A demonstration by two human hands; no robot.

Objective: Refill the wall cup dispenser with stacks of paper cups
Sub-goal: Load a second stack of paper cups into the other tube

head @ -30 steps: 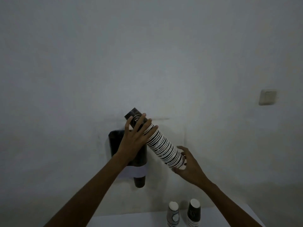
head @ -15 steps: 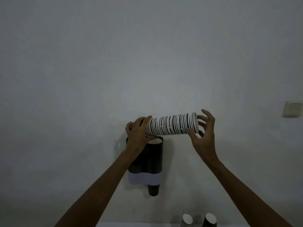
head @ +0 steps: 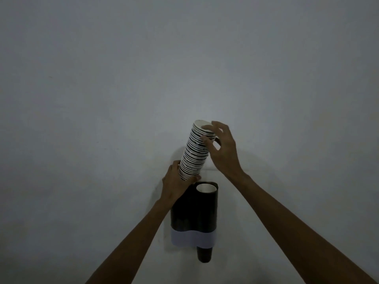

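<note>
- Head view: the cup stack (head: 194, 151), lying level half a second ago, now stands near-upright just above the dispenser (head: 194, 210).
- Left hand (head: 176, 184) grips its base; right hand (head: 222, 149) pinches its top.
- Lowering into the left tube likely comes next; the right tube already shows a cup (head: 206, 188).

The left hand (head: 176, 185) covers the lower end of the cup stack (head: 195, 151), so the bottom cup cannot be made out, and this hand's fingers are mostly out of sight behind the stack. The same hand and its forearm hide the upper left of the dispenser (head: 194, 210). Inside the dispenser only the white rim of one cup (head: 206, 188) shows. Both forearms are cut off by the lower edge. The dim light swallows any print on the cups.
</note>
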